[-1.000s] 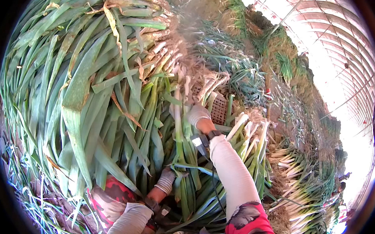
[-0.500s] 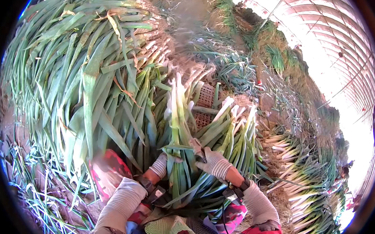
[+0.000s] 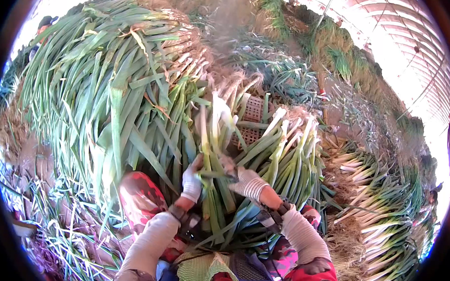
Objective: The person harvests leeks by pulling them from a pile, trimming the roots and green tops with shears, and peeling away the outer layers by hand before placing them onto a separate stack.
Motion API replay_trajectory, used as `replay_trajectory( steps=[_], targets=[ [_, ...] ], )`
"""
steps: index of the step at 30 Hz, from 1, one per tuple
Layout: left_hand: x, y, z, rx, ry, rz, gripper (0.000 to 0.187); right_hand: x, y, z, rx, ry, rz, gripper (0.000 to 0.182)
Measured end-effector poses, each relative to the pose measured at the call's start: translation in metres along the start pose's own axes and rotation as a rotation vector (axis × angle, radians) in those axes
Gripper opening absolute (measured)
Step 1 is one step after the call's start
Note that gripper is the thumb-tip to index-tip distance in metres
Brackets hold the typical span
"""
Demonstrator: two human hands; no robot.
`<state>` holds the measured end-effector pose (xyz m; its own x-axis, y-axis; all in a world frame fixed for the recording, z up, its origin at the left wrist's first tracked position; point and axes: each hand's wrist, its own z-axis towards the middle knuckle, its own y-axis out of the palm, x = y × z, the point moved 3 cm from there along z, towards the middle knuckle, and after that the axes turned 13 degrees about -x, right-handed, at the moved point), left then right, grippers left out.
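A small bunch of leeks (image 3: 216, 133) stands before me, white ends up and green leaves down toward my lap. Along its left side is my left hand (image 3: 191, 181) in a pale glove, closed on the stalks. A green leek leaf (image 3: 215, 175) lies crosswise over the bunch. On the right, my right hand (image 3: 248, 183), in a striped glove, is closed at this leaf's end; its fingertips are smeared by motion. Other leeks (image 3: 296, 153) lean just right of that hand.
A large heap of leeks (image 3: 102, 96) rises at the left. Behind the bunch is a brown plastic crate (image 3: 252, 109). A long row of leeks (image 3: 376, 210) lies at the right, and loose leaves (image 3: 78, 239) cover the ground at lower left.
My left hand has moved up along the bunch, and my right hand has shifted slightly left and up. The stalk tops have spread. The whole view has shifted a little.
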<state>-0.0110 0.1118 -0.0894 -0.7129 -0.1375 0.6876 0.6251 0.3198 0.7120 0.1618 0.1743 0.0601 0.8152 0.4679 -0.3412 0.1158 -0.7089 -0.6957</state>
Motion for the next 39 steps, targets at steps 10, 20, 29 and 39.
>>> replay_trajectory(
  steps=[10, 20, 29, 39],
  targets=[
    [-0.007, 0.061, 0.071, 0.434, -0.412, 1.472, 0.048, 0.023, -0.042, 0.063, 0.185, 0.136, 0.274, 0.064],
    [-0.007, 0.01, 0.036, 0.173, -0.182, 1.105, 0.069, 0.013, -0.04, 0.009, 0.096, -0.11, 0.267, 0.065],
    [-0.019, 0.314, 0.073, -0.765, -0.324, -0.757, 0.042, 0.118, -0.067, -0.177, 0.943, -0.115, 0.542, 0.045],
    [-0.118, 0.207, 0.092, -0.45, 0.088, 0.249, 0.029, 0.126, -0.085, -0.096, 0.632, -0.067, 0.704, 0.038]
  ],
)
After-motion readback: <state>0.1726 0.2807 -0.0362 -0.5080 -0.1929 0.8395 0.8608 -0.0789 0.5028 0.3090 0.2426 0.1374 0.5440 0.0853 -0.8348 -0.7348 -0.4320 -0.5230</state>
